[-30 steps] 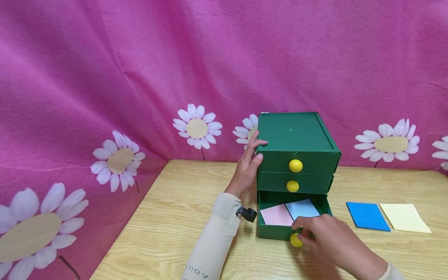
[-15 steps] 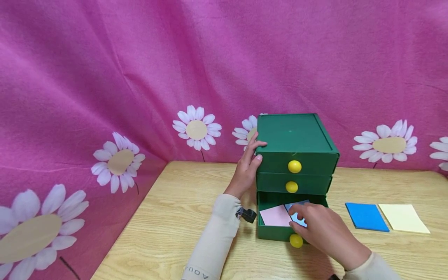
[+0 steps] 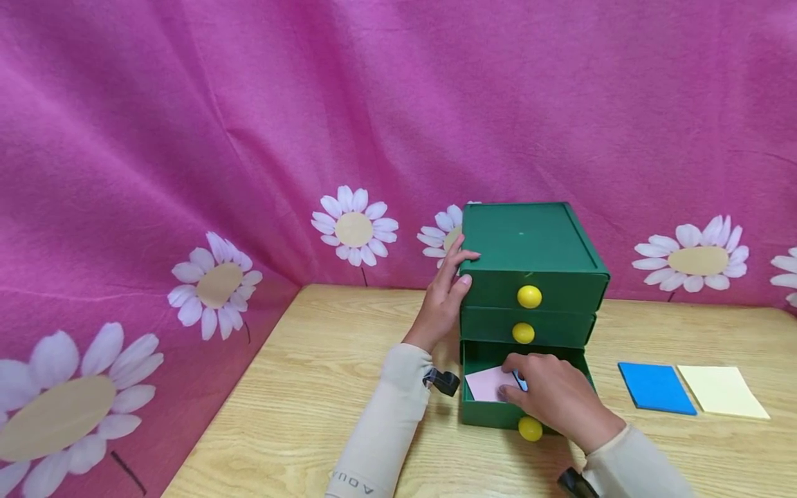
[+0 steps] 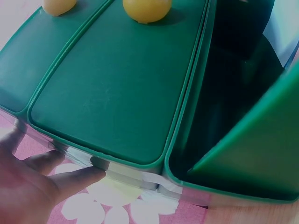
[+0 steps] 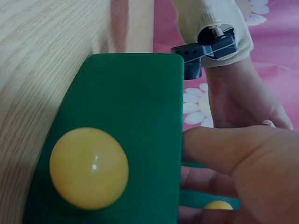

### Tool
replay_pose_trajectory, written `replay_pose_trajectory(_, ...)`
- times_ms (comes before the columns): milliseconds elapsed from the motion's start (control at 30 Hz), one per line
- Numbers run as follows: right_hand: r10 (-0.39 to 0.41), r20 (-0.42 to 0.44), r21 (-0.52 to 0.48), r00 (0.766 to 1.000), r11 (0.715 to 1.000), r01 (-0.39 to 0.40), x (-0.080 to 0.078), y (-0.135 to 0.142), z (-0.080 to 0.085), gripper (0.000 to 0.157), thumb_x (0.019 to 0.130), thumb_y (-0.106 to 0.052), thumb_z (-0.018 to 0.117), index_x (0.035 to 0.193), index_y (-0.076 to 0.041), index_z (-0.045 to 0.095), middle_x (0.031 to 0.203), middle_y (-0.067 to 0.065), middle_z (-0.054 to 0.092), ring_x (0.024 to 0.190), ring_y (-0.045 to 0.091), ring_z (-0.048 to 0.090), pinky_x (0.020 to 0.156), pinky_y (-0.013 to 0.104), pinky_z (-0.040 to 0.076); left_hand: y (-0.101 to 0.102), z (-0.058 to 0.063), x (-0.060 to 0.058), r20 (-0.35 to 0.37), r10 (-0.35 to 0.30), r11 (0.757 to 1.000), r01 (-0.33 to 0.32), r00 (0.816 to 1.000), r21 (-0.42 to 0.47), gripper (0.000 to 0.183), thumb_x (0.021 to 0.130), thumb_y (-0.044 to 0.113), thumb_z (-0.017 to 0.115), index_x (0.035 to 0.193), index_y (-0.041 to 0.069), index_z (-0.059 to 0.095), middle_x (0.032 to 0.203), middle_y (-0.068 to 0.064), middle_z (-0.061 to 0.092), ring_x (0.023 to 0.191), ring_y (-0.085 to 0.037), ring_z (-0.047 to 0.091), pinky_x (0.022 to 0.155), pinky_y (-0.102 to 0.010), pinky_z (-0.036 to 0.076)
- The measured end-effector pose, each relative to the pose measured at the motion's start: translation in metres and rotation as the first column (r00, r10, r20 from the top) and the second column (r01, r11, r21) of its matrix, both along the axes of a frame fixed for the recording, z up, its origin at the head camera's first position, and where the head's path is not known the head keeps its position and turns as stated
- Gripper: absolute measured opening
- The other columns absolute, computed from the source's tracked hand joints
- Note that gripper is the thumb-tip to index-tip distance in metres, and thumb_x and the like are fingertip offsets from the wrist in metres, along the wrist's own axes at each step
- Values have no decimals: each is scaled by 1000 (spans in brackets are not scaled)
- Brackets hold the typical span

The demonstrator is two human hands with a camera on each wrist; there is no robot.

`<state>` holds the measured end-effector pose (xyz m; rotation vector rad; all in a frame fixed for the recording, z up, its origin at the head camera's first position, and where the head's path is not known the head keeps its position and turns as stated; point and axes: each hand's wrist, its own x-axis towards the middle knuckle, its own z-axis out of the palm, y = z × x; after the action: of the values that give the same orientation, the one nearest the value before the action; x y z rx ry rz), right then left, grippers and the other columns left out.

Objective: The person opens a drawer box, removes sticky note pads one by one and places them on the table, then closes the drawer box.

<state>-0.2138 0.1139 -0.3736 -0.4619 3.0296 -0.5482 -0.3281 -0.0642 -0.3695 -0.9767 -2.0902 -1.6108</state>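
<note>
A green drawer cabinet (image 3: 529, 238) with yellow knobs stands on the table, its bottom drawer (image 3: 488, 413) pulled out. Inside lie a pink paper square (image 3: 488, 384) and a light blue one (image 3: 524, 384), the latter mostly covered by my right hand (image 3: 557, 394). That hand reaches into the drawer with thumb and forefinger apart, the thumb over the pink square's right edge. In the right wrist view its fingers pass behind the drawer front (image 5: 140, 102). My left hand (image 3: 438, 301) rests against the cabinet's left side, fingertips at the top edge; its fingers (image 4: 77, 182) look extended.
To the right of the cabinet, a blue square pad (image 3: 656, 388) and a pale yellow one (image 3: 722, 391) lie side by side on the wooden table (image 3: 299, 387). Behind hangs a magenta cloth (image 3: 386, 104) with white daisies.
My right hand has moved from the drawer's front edge inward and left, over the light blue square to the pink one. My left hand keeps its place on the cabinet.
</note>
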Motion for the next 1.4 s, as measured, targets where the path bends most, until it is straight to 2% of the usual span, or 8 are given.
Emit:
replay_pose_trajectory(167,-15,36,3,999,1000,15,-6,-6,-3,26,85,-28,73,104,-11,71,77,-2,61,65,17,50,57,33,42,0,0,-1,2,0,1000,0,1000,-5,38,100,26,37,138,29,42,160,12,14,144,-7,18,112,-36,29)
replay_pose_trajectory(400,-25,100,31,995,999,22,-17,-10,-8,28,85,-31,71,104,-10,70,82,1,64,66,19,53,63,39,51,0,0,-1,-4,-10,1000,10,1000,5,38,100,25,37,138,27,42,161,9,15,144,-8,18,113,-35,29)
replay_pose_trajectory(700,-33,149,77,988,997,21,-26,-18,-10,22,84,-32,73,91,-12,67,72,-1,61,65,20,52,64,40,49,0,0,-1,2,-13,1000,13,1000,12,38,100,26,38,138,28,43,160,10,15,144,-8,19,112,-37,30)
replay_pose_trajectory(833,-61,185,127,981,991,38,-29,-22,-10,26,82,-35,74,88,-12,64,71,0,58,66,22,52,66,42,49,0,0,-1,-1,-15,1000,15,1000,16,38,99,25,38,137,26,43,161,8,15,144,-9,19,112,-37,30)
replay_pose_trajectory(933,-78,181,189,980,981,43,-32,-26,-10,34,80,-39,75,90,-9,62,70,3,57,66,25,52,67,45,50,0,1,1,-3,-17,1000,17,1000,19,39,99,23,39,138,23,43,161,5,15,145,-12,18,113,-37,29)
replay_pose_trajectory(1000,-84,172,223,981,974,45,-33,-28,-10,40,78,-42,76,93,-8,61,71,5,56,66,26,52,67,46,50,0,3,3,-1,-22,1000,22,1000,18,39,100,20,39,138,20,43,161,2,15,145,-15,18,113,-38,28)
replay_pose_trajectory(1233,-79,151,266,985,963,37,-36,-31,-14,53,73,-47,79,99,-6,58,76,9,59,67,29,53,68,50,51,-3,27,29,11,-41,999,41,999,8,38,99,11,38,136,6,41,160,-13,15,145,-25,19,113,-38,28)
replay_pose_trajectory(1400,-71,142,274,987,961,30,-37,-34,-14,54,72,-46,80,100,-5,58,79,11,61,67,28,54,66,48,52,-3,31,32,24,-28,1000,28,999,4,38,98,10,38,136,6,42,160,-13,16,145,-23,19,112,-38,29)
